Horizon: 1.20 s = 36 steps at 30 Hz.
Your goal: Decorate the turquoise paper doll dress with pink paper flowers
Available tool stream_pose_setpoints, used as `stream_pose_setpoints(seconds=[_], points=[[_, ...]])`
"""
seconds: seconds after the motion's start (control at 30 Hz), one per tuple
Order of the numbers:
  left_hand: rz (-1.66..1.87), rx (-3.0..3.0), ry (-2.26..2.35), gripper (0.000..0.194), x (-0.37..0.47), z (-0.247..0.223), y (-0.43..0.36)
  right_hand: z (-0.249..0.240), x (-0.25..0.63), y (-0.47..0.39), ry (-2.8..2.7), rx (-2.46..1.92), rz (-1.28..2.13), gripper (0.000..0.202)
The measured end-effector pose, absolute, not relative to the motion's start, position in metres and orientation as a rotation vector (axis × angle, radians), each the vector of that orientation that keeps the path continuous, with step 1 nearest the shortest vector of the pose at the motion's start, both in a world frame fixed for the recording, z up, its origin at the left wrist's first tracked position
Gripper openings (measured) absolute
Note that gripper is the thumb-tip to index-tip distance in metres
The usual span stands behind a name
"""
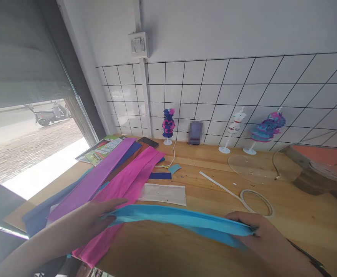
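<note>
A long, folded strip of light blue crepe paper (174,216) is stretched between my two hands above the front of the table. My left hand (103,215) pinches its left end, over the pink paper. At the other end, my right hand (251,227) grips the strip; a small dark patch by those fingers is too blurred to make out. Pink crepe paper (130,173) lies beneath and beyond my left hand, next to a purple sheet (96,181). Behind the blue strip, a flat white piece (164,194) rests on the wood.
Along the tiled wall stand small dress forms: one in blue and pink ruffles (168,125), a white one (234,125), and another with blue ruffles (264,130). A white tape roll (256,202), a phone (148,142) and printed packets (103,150) lie on the wooden table (301,227).
</note>
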<state>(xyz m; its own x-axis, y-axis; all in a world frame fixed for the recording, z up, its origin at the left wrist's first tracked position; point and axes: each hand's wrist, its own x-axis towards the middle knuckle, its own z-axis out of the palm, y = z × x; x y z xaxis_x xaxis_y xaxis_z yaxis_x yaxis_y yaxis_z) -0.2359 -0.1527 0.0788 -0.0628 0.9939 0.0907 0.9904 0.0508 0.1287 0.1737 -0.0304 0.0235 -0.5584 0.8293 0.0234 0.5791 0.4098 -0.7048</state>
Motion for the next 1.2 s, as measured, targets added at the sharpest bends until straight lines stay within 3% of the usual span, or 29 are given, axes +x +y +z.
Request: stream_pose_setpoints(seconds=[0.13, 0.43, 0.7, 0.87, 1.07, 1.2], points=[[-0.022, 1.882, 1.814, 0.045, -0.235, 0.09, -0.121, 0.033, 0.187, -0.022, -2.172, -1.324, 1.251, 0.026], [0.155, 2.019, 1.755, 0.046, -0.199, 0.043, -0.083, 0.0, 0.19, -0.013, -2.367, -1.477, 0.863, 0.036], [-0.011, 2.356, 1.578, 0.024, -0.143, 0.019, -0.072, -0.002, 0.176, -0.015, -2.485, -1.267, 0.58, 0.03], [0.035, 2.373, 1.579, 0.036, -0.137, 0.02, -0.068, 0.002, 0.178, -0.023, -2.416, -1.272, 0.549, 0.03], [0.019, 2.348, 1.624, 0.017, -0.141, 0.031, -0.074, 0.002, 0.185, -0.029, -2.355, -1.341, 0.555, 0.032], [0.005, 2.31, 1.634, 0.017, -0.15, 0.025, -0.077, -0.007, 0.19, -0.029, -2.32, -1.349, 0.513, 0.032]])
